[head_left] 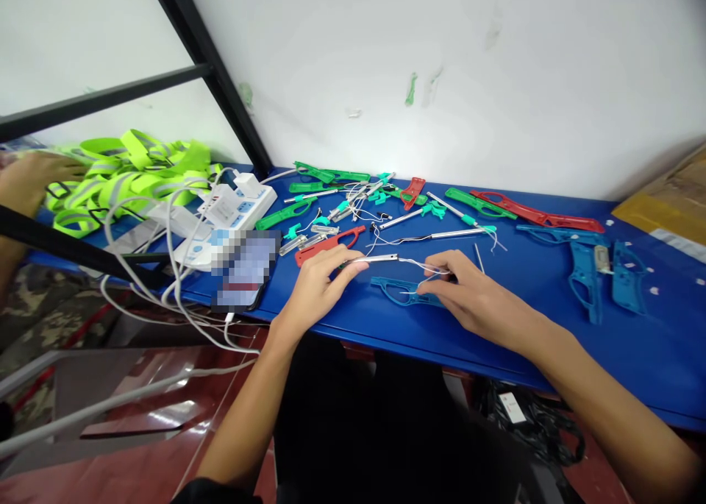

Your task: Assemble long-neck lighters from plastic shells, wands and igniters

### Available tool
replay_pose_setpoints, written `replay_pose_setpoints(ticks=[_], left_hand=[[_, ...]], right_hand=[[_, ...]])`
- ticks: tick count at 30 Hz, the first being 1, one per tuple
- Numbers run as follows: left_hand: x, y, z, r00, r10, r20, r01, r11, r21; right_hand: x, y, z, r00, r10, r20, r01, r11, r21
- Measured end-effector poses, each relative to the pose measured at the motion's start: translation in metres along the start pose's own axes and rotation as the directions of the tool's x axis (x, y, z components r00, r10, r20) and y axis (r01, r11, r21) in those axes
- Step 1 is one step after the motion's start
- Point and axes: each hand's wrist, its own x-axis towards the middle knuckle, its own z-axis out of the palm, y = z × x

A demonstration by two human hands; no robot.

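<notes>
My left hand (323,279) pinches one end of a thin metal tube (384,258), held level above the blue table. Thin white wires (416,265) run from the tube's other end to my right hand (466,287). The fingers of that hand are closed on the wires, and whatever else lies between them is hidden. Just below it a blue plastic lighter-handle half (394,290) lies on the table, partly covered by the fingers. Beyond my left hand is a red handle half (331,246). Another metal tube with wires (460,233) lies behind my right hand.
Green handle halves (287,213), a long red one (546,217) and blue ones (585,279) lie about. A power strip (232,217) with cables and a phone (248,268) are at left, near yellow reflective straps (132,176) and another person's hand (41,173). A carton (670,202) stands right.
</notes>
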Motion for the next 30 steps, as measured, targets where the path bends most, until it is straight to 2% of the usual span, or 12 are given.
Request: replay_pose_setpoints(ticks=[6, 16, 20, 26, 30], left_hand=[[0.001, 0.001, 0.0, 1.0, -0.006, 0.016, 0.006, 1.0, 0.011], [-0.001, 0.0, 0.0, 1.0, 0.015, 0.025, -0.016, 0.999, 0.033], [0.0, -0.001, 0.0, 0.999, 0.036, 0.038, -0.038, 0.999, 0.039], [-0.001, -0.002, 0.0, 1.0, 0.016, 0.026, -0.017, 0.999, 0.041], [0.0, -0.004, -0.002, 0.998, 0.059, 0.032, -0.061, 0.995, 0.073]], right_hand=[[0.004, -0.006, -0.005, 0.993, -0.115, -0.033, 0.104, 0.967, -0.233], [0.009, -0.008, -0.009, 0.971, -0.217, -0.101, 0.144, 0.868, -0.476], [0.011, -0.008, -0.008, 0.969, -0.169, -0.18, 0.073, 0.891, -0.448], [0.013, -0.01, -0.011, 0.975, -0.151, -0.166, 0.073, 0.913, -0.401], [0.013, -0.011, -0.013, 0.982, -0.116, -0.15, 0.049, 0.919, -0.39]])
